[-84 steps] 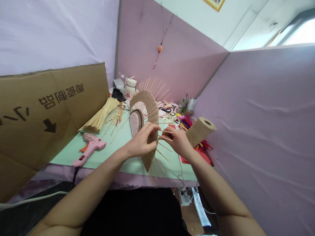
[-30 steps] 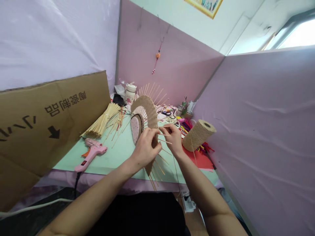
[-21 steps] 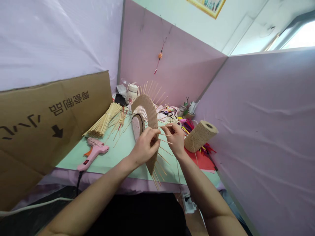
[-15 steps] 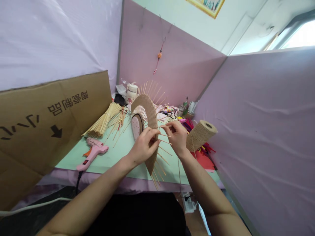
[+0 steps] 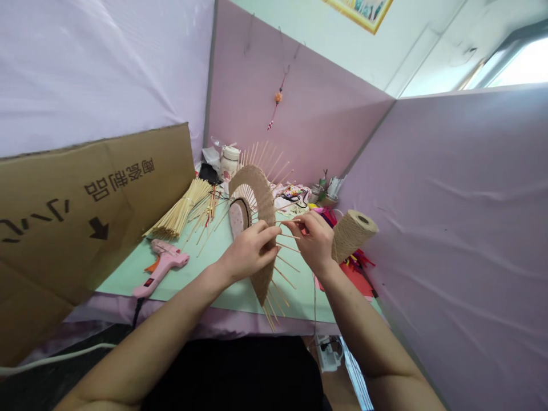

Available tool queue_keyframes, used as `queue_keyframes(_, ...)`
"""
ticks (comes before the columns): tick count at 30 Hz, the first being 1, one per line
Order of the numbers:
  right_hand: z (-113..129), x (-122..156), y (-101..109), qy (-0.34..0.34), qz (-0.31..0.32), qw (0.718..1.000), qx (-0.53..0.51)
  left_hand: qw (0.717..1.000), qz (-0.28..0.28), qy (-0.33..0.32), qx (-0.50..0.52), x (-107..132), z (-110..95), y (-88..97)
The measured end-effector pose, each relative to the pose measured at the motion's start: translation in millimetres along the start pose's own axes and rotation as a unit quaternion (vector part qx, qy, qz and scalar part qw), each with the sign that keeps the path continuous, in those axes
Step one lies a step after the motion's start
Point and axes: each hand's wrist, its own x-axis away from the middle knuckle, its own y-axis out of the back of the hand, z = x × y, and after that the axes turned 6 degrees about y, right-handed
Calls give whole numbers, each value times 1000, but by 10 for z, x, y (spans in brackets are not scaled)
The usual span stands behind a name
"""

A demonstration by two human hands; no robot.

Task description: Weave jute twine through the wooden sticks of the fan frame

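Observation:
A curved band of woven brown twine (image 5: 257, 177) stands upright over the table, with thin wooden sticks (image 5: 286, 275) fanning out past its outer edge. At its inner side sits a pale pink spotted pad (image 5: 237, 220) with a dark border. My left hand (image 5: 252, 251) is closed on the band's near right edge, thumb and fingers pinching it. Close by on the right, my right hand (image 5: 314, 237) pinches a strand of twine beside one stick's tip; its fingertips partly hide the strand. Below that wrist a length of twine (image 5: 315, 297) hangs down.
A spool of twine (image 5: 354, 234) stands tilted right of my right hand. Leftward lie a pink glue gun (image 5: 161, 267) and a bundle of sticks (image 5: 182, 211), beside a cardboard sheet (image 5: 141, 171). A white lidded cup (image 5: 230, 161) stands at the back. Red material (image 5: 357, 281) lies at right.
My right hand has shifted slightly right and down, nearer the spool. My left hand keeps its hold, and the woven band has barely moved.

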Motion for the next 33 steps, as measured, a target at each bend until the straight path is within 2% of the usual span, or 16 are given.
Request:
queue_keyframes(5, -26, -7, 31, 20, 10, 1000, 16, 1000, -2, 4, 3, -10, 21, 5)
queue_keyframes(14, -28, -19, 98, 72, 46, 996, 30, 995, -8, -28, -92, -27, 46, -27)
queue_keyframes(17, 47, -96, 269, 94, 103, 989, 45, 993, -14, -38, -108, -20, 43, -13)
queue_keyframes(21, 181, -233, 628, 121, 233, 960, 94, 993, -21, -41, -107, -4, 39, -7)
queue_keyframes(24, 296, -333, 843, 140, 269, 945, 126, 994, -23, -36, -102, 1, 38, -16)
queue_keyframes(26, 359, -402, 896, 158, 258, 944, 132, 993, -23, -37, -105, 4, 39, -23)
queue_keyframes(29, 386, -497, 828, 164, 211, 959, 92, 992, -23, -42, -113, 10, 39, -29)
queue_keyframes(31, 334, -526, 711, 122, 155, 979, 48, 992, -25, -41, -116, 17, 39, -29)
queue_keyframes(33, 222, -501, 563, 46, 96, 994, 13, 992, -29, -38, -115, 25, 41, -32)
